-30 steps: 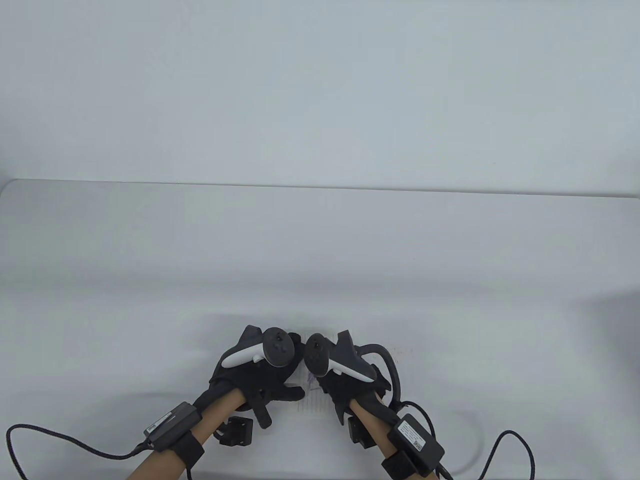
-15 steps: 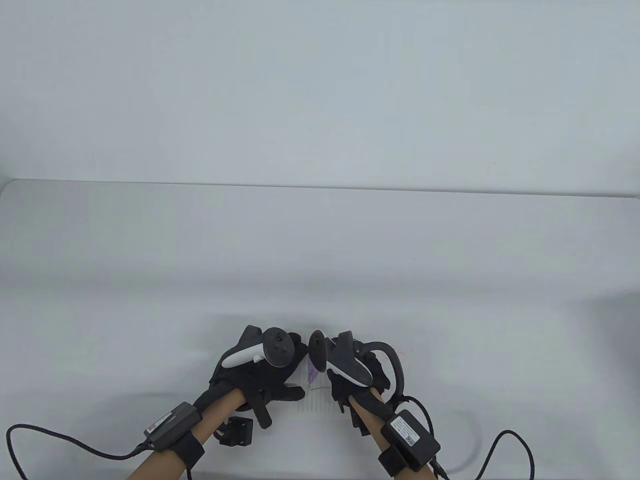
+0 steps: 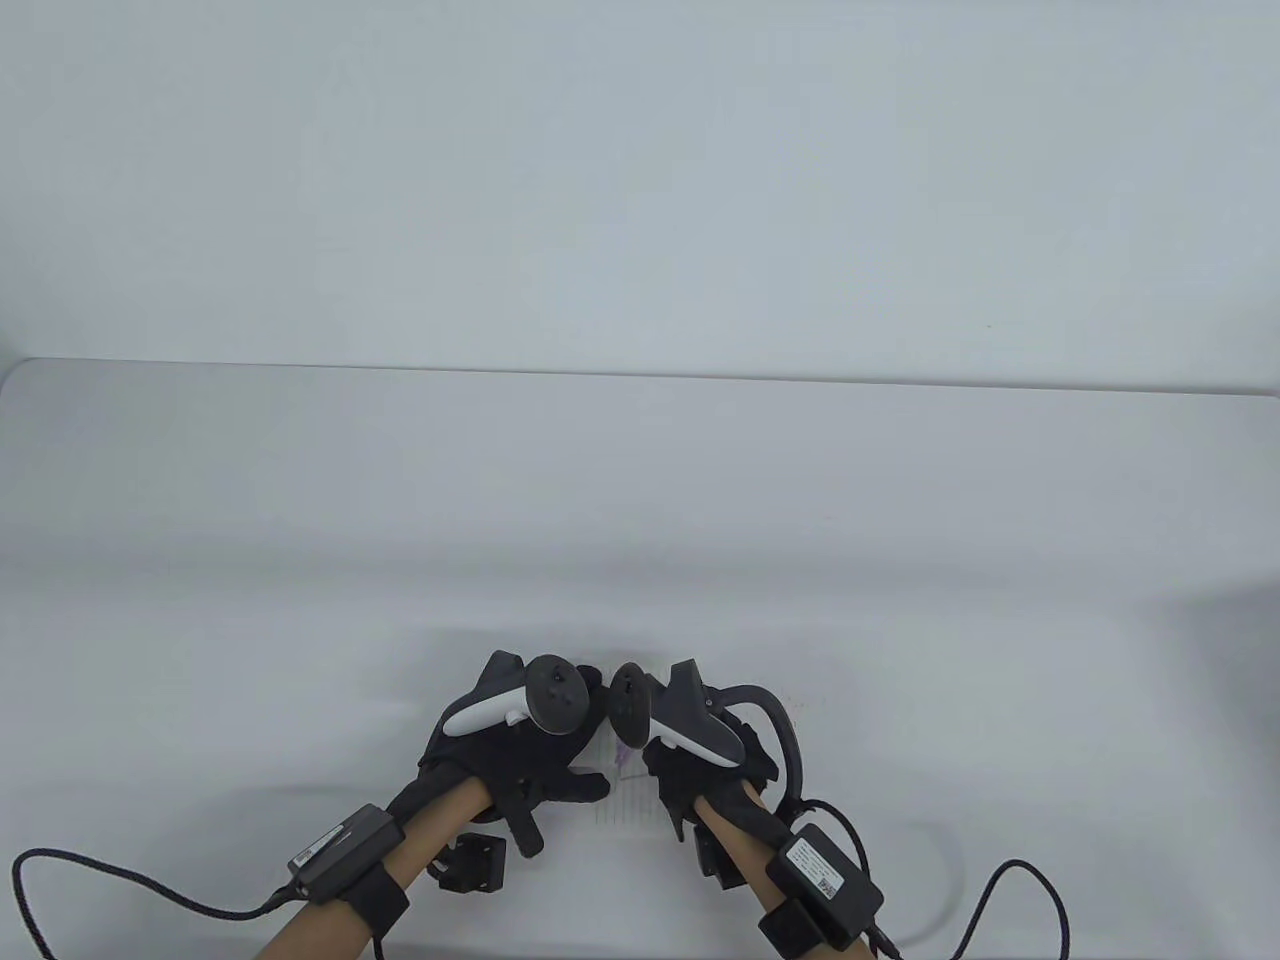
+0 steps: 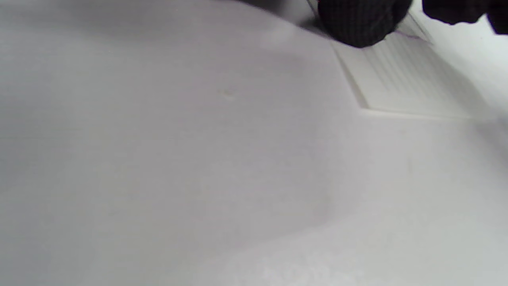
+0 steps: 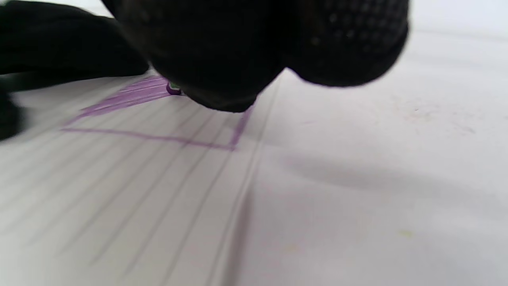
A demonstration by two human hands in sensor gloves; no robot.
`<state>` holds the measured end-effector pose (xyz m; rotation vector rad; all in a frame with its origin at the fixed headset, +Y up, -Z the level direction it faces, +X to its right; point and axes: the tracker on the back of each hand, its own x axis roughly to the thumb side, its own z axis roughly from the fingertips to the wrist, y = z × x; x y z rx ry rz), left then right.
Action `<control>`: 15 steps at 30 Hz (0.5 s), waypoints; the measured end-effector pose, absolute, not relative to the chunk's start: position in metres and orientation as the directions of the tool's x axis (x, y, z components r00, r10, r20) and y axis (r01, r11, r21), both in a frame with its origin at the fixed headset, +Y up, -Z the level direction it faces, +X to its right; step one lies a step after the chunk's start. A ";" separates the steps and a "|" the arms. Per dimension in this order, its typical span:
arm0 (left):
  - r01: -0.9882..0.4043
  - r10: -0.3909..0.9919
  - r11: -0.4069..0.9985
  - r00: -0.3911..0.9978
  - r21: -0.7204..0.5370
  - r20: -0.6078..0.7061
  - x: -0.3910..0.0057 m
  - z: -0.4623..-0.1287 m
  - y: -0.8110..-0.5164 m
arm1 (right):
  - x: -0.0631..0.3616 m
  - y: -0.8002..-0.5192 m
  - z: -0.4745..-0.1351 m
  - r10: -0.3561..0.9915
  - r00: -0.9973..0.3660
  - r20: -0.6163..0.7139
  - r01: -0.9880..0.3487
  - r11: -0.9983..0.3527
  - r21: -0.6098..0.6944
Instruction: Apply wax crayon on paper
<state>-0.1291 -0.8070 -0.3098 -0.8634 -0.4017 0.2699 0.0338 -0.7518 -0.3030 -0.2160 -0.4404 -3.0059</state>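
My right hand (image 3: pixel 700 745) is curled tight around the wax crayon (image 5: pixel 173 88); only its purple tip shows in the right wrist view, touching the lined paper (image 5: pixel 119 190) at the edge of a shaded purple patch. The rest of the crayon is hidden by glove, so I can't tell exactly how the fingers wrap it. Left hand (image 3: pixel 520 740) lies flat w/ fingers spread, pressing the paper's left part; left wrist view shows a fingertip (image 4: pixel 359 22) on the sheet near its corner. The paper sits at the near edge of the table (image 3: pixel 640 500), between and under both hands.

Risks, my judgement: the sheet's thin, so if the left hand's press eases, strokes will drag or crumple it. Too much push at this low angle could snap the tip or tear the paper. The hands are nearly touching, so the trackers could bump. Strokes may overshoot the drawn purple outline (image 5: pixel 151 137).

Vs 0.5 s ago: right hand has rolled back a bit toward the left one, covering more of the purple. Left hand unchanged.
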 end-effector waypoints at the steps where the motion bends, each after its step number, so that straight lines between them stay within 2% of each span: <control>1: -0.068 0.387 0.623 0.892 -0.779 0.232 -0.129 -0.310 -0.807 | 0.036 -0.754 -0.305 -0.119 -0.987 0.108 0.141 -0.964 0.226; 3: -0.067 0.387 0.623 0.892 -0.779 0.233 -0.129 -0.310 -0.807 | 0.035 -0.754 -0.304 -0.166 -0.978 0.122 0.187 -0.965 0.184; 4: -0.067 0.386 0.623 0.892 -0.779 0.233 -0.129 -0.310 -0.807 | 0.033 -0.752 -0.300 -0.148 -0.977 0.152 0.179 -0.961 0.211; 5: -0.067 0.387 0.623 0.892 -0.779 0.233 -0.129 -0.310 -0.807 | 0.031 -0.750 -0.298 -0.110 -0.975 0.195 0.160 -0.951 0.265; 6: -0.067 0.387 0.623 0.892 -0.779 0.232 -0.129 -0.310 -0.807 | 0.027 -0.748 -0.293 0.003 -0.968 0.252 0.100 -0.912 0.397; 8: -0.068 0.388 0.622 0.892 -0.780 0.232 -0.129 -0.310 -0.807 | 0.023 -0.750 -0.288 0.118 -0.957 0.266 0.058 -0.818 0.572; 9: -0.068 0.388 0.622 0.892 -0.780 0.232 -0.129 -0.310 -0.807 | 0.024 -0.750 -0.287 0.106 -0.965 0.238 0.052 -0.818 0.573; 13: -0.067 0.387 0.623 0.892 -0.779 0.232 -0.129 -0.310 -0.807 | 0.038 -0.751 -0.306 -0.057 -0.994 0.091 0.085 -0.935 0.343; 14: -0.067 0.387 0.623 0.892 -0.779 0.233 -0.129 -0.310 -0.807 | 0.038 -0.752 -0.305 -0.103 -0.991 0.088 0.123 -0.952 0.280; 15: -0.067 0.387 0.623 0.892 -0.779 0.233 -0.129 -0.310 -0.807 | 0.035 -0.752 -0.302 -0.116 -0.985 0.125 0.146 -0.950 0.275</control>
